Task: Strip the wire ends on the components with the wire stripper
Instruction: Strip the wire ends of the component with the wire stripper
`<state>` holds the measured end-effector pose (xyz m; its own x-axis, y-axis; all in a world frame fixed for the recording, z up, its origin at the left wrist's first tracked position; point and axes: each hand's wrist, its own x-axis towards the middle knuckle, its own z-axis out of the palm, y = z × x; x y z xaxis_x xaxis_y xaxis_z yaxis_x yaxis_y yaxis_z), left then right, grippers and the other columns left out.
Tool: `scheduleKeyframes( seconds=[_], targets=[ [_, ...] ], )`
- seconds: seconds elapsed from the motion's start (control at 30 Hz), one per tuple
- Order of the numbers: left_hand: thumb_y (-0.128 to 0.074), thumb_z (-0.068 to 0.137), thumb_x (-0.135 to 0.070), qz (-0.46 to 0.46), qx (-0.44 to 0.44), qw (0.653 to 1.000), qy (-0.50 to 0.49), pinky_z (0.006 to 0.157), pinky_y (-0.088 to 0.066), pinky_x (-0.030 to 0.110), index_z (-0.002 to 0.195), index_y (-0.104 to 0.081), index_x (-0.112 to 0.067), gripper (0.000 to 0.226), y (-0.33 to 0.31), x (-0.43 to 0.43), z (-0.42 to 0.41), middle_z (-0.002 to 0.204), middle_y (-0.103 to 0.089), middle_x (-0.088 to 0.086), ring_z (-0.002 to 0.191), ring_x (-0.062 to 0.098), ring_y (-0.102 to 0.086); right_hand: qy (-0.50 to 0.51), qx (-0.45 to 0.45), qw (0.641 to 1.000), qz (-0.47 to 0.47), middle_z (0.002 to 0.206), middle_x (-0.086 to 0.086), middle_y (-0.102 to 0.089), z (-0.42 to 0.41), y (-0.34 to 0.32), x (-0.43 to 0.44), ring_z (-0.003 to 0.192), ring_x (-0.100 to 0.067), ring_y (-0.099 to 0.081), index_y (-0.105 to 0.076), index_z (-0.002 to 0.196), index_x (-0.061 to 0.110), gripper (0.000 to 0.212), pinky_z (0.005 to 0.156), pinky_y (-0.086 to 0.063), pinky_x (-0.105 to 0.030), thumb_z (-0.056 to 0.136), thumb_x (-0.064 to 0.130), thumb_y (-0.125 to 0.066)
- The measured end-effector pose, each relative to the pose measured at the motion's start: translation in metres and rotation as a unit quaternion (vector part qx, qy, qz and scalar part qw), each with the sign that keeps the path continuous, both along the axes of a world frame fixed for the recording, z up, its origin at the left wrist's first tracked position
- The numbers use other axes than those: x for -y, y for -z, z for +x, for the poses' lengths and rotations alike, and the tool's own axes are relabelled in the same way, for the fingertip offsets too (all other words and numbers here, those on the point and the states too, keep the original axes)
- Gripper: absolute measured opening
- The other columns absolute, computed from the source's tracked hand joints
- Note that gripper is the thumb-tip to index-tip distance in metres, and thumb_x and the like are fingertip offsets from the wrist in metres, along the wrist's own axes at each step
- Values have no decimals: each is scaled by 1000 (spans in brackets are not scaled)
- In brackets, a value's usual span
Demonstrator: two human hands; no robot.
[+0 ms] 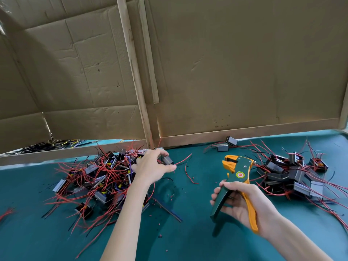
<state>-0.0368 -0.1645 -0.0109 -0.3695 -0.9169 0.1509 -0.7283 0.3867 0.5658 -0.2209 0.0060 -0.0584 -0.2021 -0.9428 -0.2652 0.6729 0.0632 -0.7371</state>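
- Head view: left hand (150,166) reaches out well left of the wire stripper (238,174). Its fingers (162,152) curl over a small grey component (167,160) with the thumb beneath, so the block sits clamped between them.
- Component lies on the side of the tangled heap (98,178) nearest the wire stripper. Cannot tell whether it rests on the green counter (188,232) or is just off it.
- Right hand (243,202) is wrapped round both handles of the wire stripper. Handles are spread, not squeezed, and nothing shows in the head, which points away from the person.
- Risk: red leads (113,172) in the heap are threaded through one another. Lifting the component could drag neighbours along, or snag its own leads and twist it out of the pinch.
- Risk: the grip is on the block only. One lead (183,160) trails loose toward the wire stripper, so the wire end may wander when fed to the head and come out nicked or stripped short.
- Risk: second heap (293,176) sits just right of the wire stripper. A dropped piece could land among the wrong lot.
- Risk: red scraps (170,196) litter the counter left of the wire stripper handles and could be mistaken for wire ends.
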Motion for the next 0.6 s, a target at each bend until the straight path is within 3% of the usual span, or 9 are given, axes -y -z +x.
scheduleKeyframes(
  seconds=[0.1,0.13,0.23,0.33,0.43,0.5,0.6],
  targets=[
    [-75,82,-19,72,-147,978,132,84,-44,15,113,-58,-27,37,-19,-14,1,120,-56,-7,92,4,-57,0,0,1000,0,80,-25,-65,-1,1,1,70,-37,-68,-63,85,-4,19,63,-59,-46,68,4,-65],
    [-73,83,-11,108,-176,964,167,84,-45,15,113,-57,-26,37,-24,-18,2,119,-56,-5,89,6,-60,0,1,1000,0,80,-25,-65,-1,1,1,70,-37,-69,-63,85,-4,19,63,-59,-46,68,4,-66],
    [-63,82,12,200,-236,927,212,96,-51,41,111,-55,-20,44,-27,-25,0,115,-55,6,98,26,-67,1,4,1000,1,80,-25,-65,-1,1,1,69,-38,-68,-63,84,-4,19,63,-59,-46,67,4,-66],
    [-50,78,18,259,-264,910,186,89,-56,44,104,-54,-10,39,-19,-24,-7,110,-52,15,101,27,-64,5,4,1000,4,80,-25,-65,-1,2,2,69,-38,-68,-62,85,-4,21,62,-59,-46,67,4,-65],
    [-56,69,-9,301,-217,916,151,88,-54,44,101,-54,-8,32,-3,-19,-12,98,-54,13,88,22,-56,5,3,1000,6,79,-25,-65,-1,2,2,68,-38,-68,-62,87,-4,22,62,-59,-46,67,4,-65],
    [-70,76,-23,247,-120,953,131,80,-48,31,98,-57,-12,28,9,-14,-14,88,-55,3,78,15,-51,4,4,1000,7,79,-25,-65,-2,3,2,68,-37,-68,-62,87,-5,22,62,-59,-46,67,4,-65],
    [-68,83,-16,143,-2,983,116,64,-41,21,89,-56,-18,13,29,-7,-17,90,-58,-2,74,10,-51,2,2,1000,7,79,-24,-65,-3,4,2,68,-37,-68,-61,88,-4,22,62,-59,-46,68,4,-65]
  ],
)
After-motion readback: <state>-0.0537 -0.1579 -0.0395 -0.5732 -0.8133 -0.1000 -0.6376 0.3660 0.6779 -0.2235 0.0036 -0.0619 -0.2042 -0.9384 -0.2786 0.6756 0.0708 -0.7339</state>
